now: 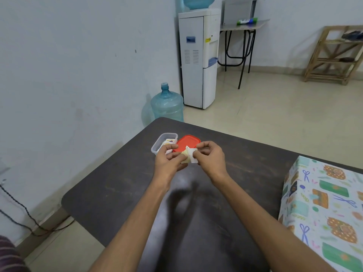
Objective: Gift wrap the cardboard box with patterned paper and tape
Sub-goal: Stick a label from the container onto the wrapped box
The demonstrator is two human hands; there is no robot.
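Observation:
The box (326, 209), covered in white paper printed with orange, green and blue motifs, stands at the table's right edge, partly cut off by the frame. Both hands are raised above the middle of the dark table (121, 189), well left of the box. My left hand (169, 158) grips a small yellowish tape roll (185, 156), mostly hidden by the fingers. My right hand (211, 157) pinches a white strip of tape (193, 155) drawn from the roll. The two hands almost touch.
Behind the hands lie a clear plastic container (164, 143) and its red lid (188, 142). On the floor beyond the table stand a blue water jug (168, 104), a white water dispenser (198, 57), a small desk (241, 28) and a wooden rack (334, 55).

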